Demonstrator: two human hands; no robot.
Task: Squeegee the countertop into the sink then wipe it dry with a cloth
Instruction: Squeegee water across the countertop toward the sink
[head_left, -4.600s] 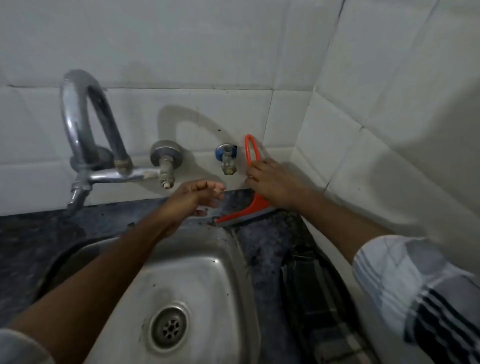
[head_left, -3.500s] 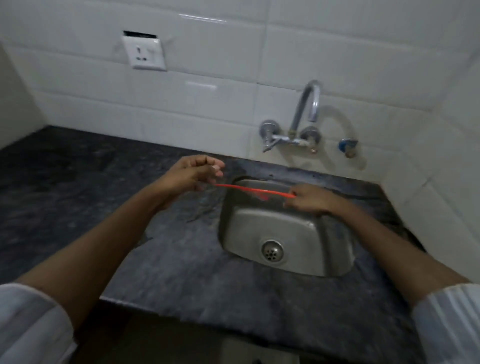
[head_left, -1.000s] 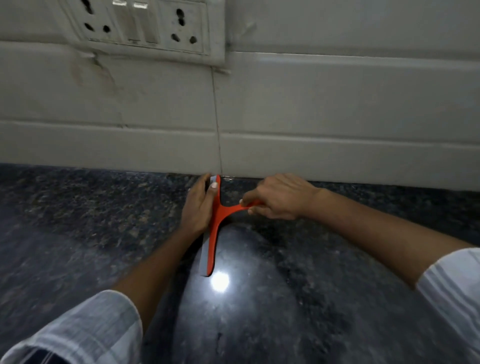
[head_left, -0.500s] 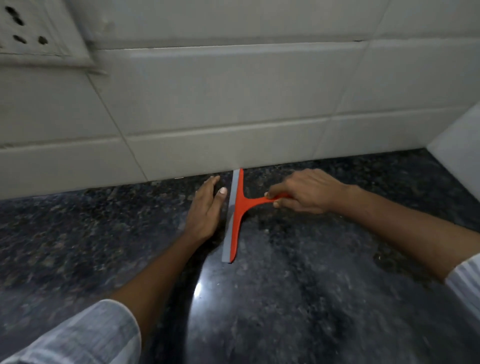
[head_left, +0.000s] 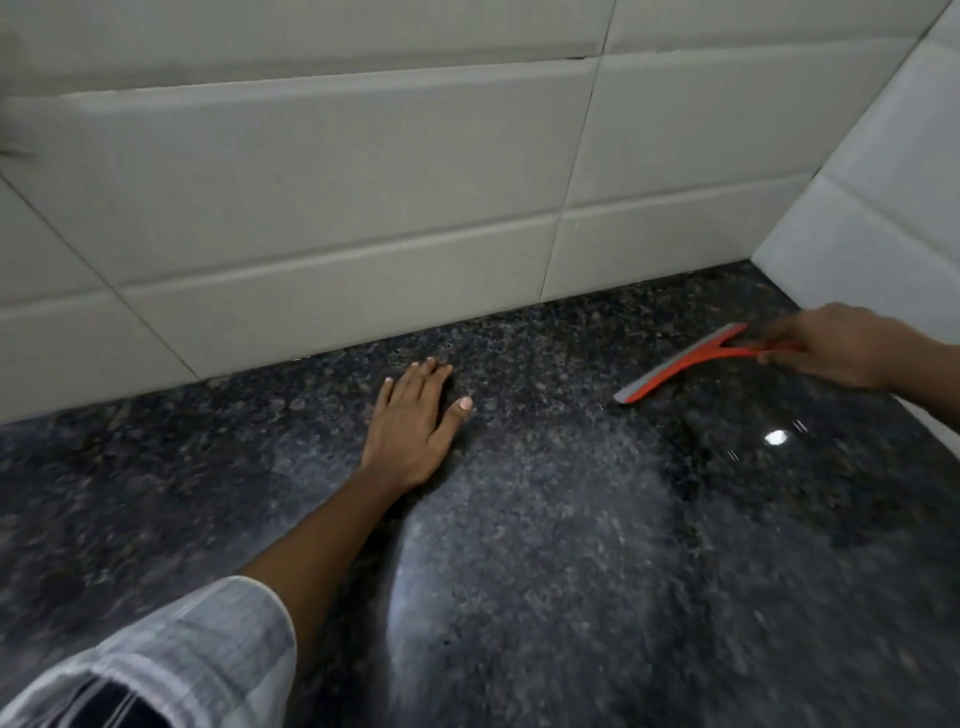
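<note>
An orange squeegee (head_left: 685, 361) with a grey rubber blade lies slanted on the dark speckled countertop (head_left: 545, 545) at the right, its blade edge down on the stone. My right hand (head_left: 836, 351) grips its handle near the right wall. My left hand (head_left: 415, 421) rests flat on the countertop, palm down, fingers apart, well to the left of the blade and holding nothing. Neither sink nor cloth is in view.
A white tiled wall (head_left: 337, 197) runs along the back of the counter and a second tiled wall (head_left: 883, 197) closes the right side, forming a corner. A wet sheen and a light glint (head_left: 777, 437) show on the stone at right.
My right hand has dragged the squeegee rightward across the counter, away from my left hand, and its blade has turned slanted. My left hand stays flat where it was.
</note>
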